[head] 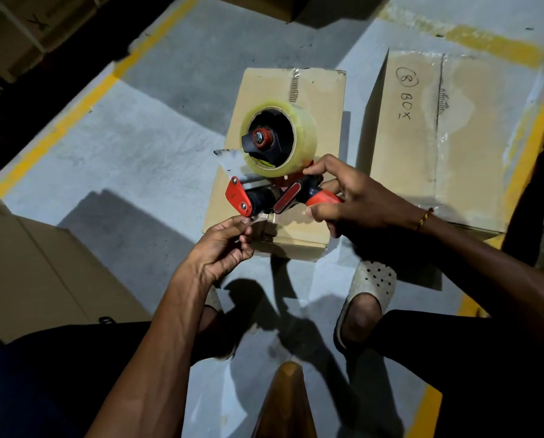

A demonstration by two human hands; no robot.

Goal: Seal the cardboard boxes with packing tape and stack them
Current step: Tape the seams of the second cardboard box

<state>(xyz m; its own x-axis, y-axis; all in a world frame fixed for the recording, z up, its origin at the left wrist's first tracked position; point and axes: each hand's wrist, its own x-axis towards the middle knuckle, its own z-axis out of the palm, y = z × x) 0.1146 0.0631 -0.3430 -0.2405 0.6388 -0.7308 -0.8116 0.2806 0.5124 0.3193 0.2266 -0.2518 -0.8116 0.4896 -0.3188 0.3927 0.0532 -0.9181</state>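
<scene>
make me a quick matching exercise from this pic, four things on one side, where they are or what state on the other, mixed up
Things:
1. tape dispenser
2. small box
3. big box
4. left hand

Places or states:
A. marked "8 BOX"
B. pinching the loose tape end
C. held by the right hand
D. on the floor under the dispenser

Pairs: 1-C, 2-D, 3-A, 4-B

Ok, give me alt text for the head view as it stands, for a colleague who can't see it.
A person's right hand grips a red tape dispenser above a small cardboard box on the grey floor, while the left hand pinches the free tape end by the box's near edge. A bigger box marked "8 BOX" stands to its right.
</scene>
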